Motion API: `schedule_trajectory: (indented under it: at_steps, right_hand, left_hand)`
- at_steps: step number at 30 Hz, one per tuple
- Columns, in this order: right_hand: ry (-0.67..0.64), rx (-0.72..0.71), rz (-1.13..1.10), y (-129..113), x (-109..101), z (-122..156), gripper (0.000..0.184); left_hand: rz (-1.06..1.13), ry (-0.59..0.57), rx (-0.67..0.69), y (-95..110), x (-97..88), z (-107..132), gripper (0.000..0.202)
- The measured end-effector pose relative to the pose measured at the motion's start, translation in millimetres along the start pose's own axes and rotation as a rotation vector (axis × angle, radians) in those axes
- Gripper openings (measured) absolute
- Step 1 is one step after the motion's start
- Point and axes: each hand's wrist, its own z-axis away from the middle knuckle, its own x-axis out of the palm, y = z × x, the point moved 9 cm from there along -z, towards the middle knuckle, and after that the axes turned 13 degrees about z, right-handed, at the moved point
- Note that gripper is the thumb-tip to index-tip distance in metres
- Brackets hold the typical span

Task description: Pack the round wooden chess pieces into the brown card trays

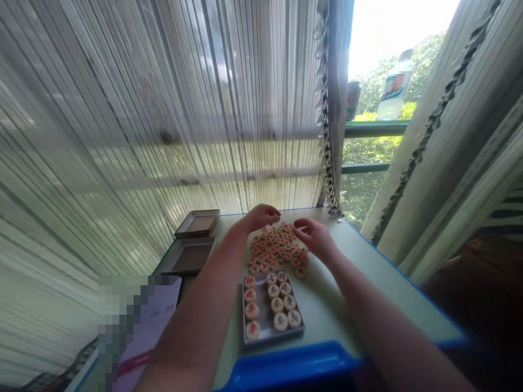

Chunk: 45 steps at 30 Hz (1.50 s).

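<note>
My left hand (pixel 265 216) hovers at the far left edge of a heap of round Chinese chess pieces (pixel 274 247), fingers curved and slightly apart, with no piece visible in them. Facing it from the right, my right hand (pixel 314 234) is by the heap's far right side; a gap shows between its thumb and fingers. The heap mixes red and dark characters. Nearer me lies a shallow grey box tray (pixel 265 332). One column of red-marked pieces (pixel 252 311) lines its left side, and two columns of black-marked pieces (pixel 280 321) fill its right side.
To the left are an empty-looking grey box lid (pixel 190 256) and stacked trays (pixel 198 222). Printed paper (pixel 151 316) lies near my left forearm. A blue tray-like edge (pixel 294 362) borders the near side. Curtains (pixel 245 109) hang behind; a bottle (pixel 394 90) stands on the window rail.
</note>
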Motion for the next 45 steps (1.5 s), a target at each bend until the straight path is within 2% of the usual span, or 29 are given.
schedule_trajectory:
  at_steps: [3,4,7,10,13,18,21,25,29,34,39,45]
  right_hand:
    - [-0.022,-0.067,-0.111,-14.8,-3.5,7.0,0.025]
    - [-0.042,-0.077,-0.136,-17.7,-3.9,9.1,0.026]
    - [-0.080,-0.138,-0.143,-32.8,-8.0,18.3,0.028]
    - [-0.093,-0.199,-0.137,-57.0,-14.3,37.8,0.026]
    - [-0.095,-0.223,-0.184,-81.2,-18.8,68.2,0.026]
    - [-0.041,-0.316,-0.212,-108.6,-16.9,124.4,0.023]
    - [0.089,-0.384,-0.191,-113.1,-13.3,147.8,0.018]
    - [0.290,-0.403,-0.120,-109.8,-6.5,167.2,0.017]
    - [0.360,-0.434,-0.050,-110.0,2.6,178.9,0.015]
    - [0.341,-0.463,0.037,-109.9,10.9,179.9,0.028]
    - [0.281,-0.459,0.163,-111.2,18.6,180.6,0.022]
    - [0.180,-0.471,0.203,-118.4,25.5,184.8,0.019]
  left_hand:
    - [-0.079,-0.152,-0.031,21.2,21.2,26.7,0.025]
    - [-0.104,-0.140,-0.031,27.0,23.6,36.7,0.025]
    - [-0.146,0.021,0.083,50.2,19.4,70.4,0.029]
    - [-0.089,0.065,0.143,63.5,23.4,109.7,0.031]
    - [-0.059,0.158,0.179,72.1,25.3,151.9,0.029]
    - [-0.021,0.292,0.195,74.9,38.6,217.1,0.031]
    - [-0.049,0.367,0.210,71.6,44.7,242.5,0.033]
    - [-0.172,0.419,0.272,69.2,48.0,258.1,0.028]
    - [-0.287,0.452,0.305,63.4,48.0,266.8,0.025]
    - [-0.232,0.517,0.265,47.0,42.3,275.8,0.024]
    - [-0.203,0.525,0.206,37.7,37.7,279.7,0.022]
    - [-0.099,0.412,0.111,27.8,42.6,275.1,0.022]
